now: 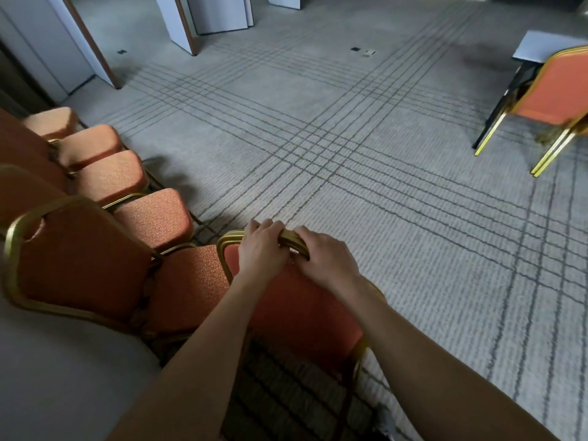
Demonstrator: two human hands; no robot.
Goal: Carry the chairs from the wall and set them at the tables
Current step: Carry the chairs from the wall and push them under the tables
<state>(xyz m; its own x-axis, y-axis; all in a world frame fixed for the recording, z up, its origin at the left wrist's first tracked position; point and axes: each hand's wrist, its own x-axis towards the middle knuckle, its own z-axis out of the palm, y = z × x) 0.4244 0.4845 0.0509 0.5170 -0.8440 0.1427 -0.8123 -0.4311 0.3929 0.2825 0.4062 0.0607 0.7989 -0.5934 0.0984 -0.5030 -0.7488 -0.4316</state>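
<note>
- The left hand [261,249] and the right hand [321,259] sit side by side on the gold top rail [291,240] of a near orange chair [296,307], fingers pressed together and curled over the rail.
- This chair stands at the near end of a row of chairs [152,214] running along the left.
- Far right, another chair [556,87] leans at a table [541,46].
- Grey lined carpet [350,138] lies between them.

Chair [296,300]: glossy gold metal frame, matt orange woven cloth.
</note>
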